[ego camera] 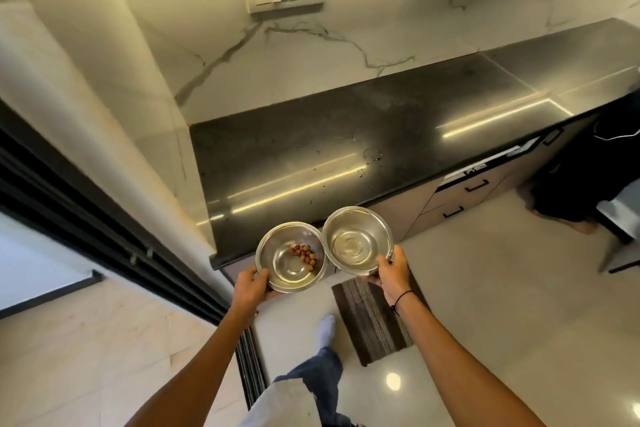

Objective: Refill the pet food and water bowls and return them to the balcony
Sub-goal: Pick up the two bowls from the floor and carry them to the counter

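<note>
Low in the frame's centre, the left hand (252, 282) grips the rim of a steel bowl (291, 257) holding a few brown kibbles (304, 253). The right hand (393, 272) clamps a second steel bowl (358, 240), shiny inside, whose rim touches the first. Beyond lies the black desk (346, 135), with water drops.

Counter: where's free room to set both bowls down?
The black counter is bare from the left wall to the steel section; only water droplets mid-front. Crowded only at the near corner, where the left hand and right hand hold the bowls.
</note>
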